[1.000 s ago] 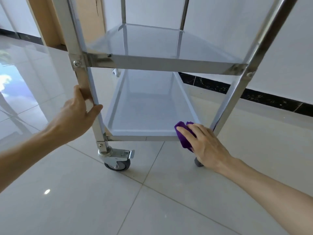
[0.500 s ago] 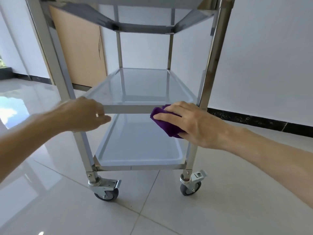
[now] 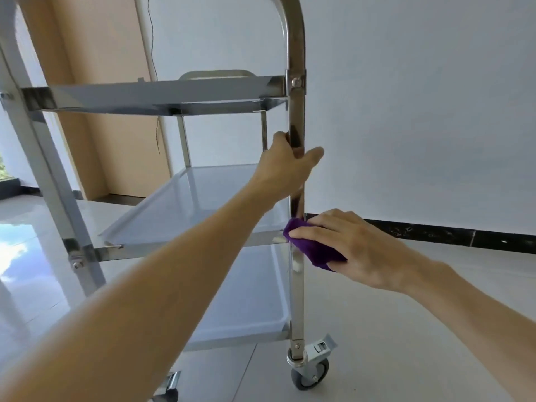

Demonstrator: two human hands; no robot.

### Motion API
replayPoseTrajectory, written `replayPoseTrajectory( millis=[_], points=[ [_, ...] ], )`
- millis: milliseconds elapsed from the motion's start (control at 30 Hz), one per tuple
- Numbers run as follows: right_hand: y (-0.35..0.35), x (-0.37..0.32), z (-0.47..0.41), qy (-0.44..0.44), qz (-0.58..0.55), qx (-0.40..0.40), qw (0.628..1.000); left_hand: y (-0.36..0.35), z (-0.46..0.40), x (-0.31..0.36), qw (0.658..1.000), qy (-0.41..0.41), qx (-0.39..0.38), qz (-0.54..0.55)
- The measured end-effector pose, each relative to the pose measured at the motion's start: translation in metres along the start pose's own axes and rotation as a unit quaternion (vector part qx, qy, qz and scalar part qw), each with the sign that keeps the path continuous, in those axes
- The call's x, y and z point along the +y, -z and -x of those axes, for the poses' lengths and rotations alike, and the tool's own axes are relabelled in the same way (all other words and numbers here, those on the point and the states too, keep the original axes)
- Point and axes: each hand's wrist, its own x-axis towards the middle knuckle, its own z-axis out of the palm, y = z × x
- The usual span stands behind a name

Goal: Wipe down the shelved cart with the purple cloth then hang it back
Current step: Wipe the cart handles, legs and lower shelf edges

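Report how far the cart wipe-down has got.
Done: nothing shows as finished; wiped steel looks like unwiped. In hand: the right hand presses the purple cloth on the near right post at the middle shelf; the left hand grips that post above. Left: hanging the cloth back.

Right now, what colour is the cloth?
Purple cloth, under the right hand, seen from the head view.

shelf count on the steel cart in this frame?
3. Top stainless steel shelf at the upper left, middle shelf behind the left forearm, bottom shelf just above the castor wheel. The frame cuts the cart off above and at the left, so more may be hidden.
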Motion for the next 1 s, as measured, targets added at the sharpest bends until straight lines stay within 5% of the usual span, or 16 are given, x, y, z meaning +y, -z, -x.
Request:
replayPoseTrajectory(
  millis=[333, 767, 1000],
  points=[
    [-0.019, 0.027, 0.021, -0.055, 0.015, 0.006, 0.998, 0.005, 0.007, -0.016, 0.998, -0.026, 0.051, 0.029],
    [-0.068, -0.032, -0.088, -0.030, -0.058, 0.075, 0.995, 0.133, 0.096, -0.049, 0.978, 0.034, 0.175, 0.112],
    [-0.102, -0.085, -0.176, 0.040, 0.074, 0.034, 0.996, 0.194, 0.129, -0.075, 0.961, 0.019, 0.257, 0.103]
  ],
)
